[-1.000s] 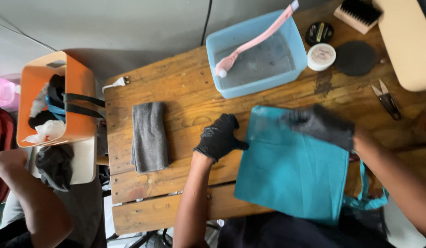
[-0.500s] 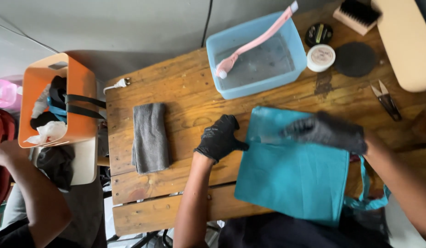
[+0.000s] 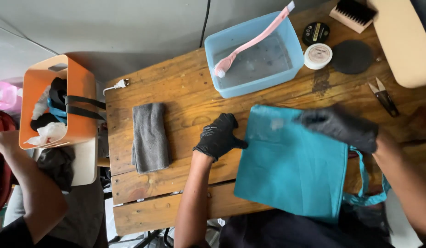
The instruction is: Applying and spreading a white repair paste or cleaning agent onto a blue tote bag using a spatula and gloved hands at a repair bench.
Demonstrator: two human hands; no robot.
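A teal cloth bag (image 3: 291,165) lies flat on the wooden counter (image 3: 176,92), its lower edge hanging over the near side. The left hand (image 3: 218,136), in a black glove, presses its curled fingers against the bag's left edge. The gloved right hand (image 3: 341,126), blurred, rests fingers-down on the bag's upper right corner. A grey towel (image 3: 150,137) lies to the left, a blue tub (image 3: 254,55) behind.
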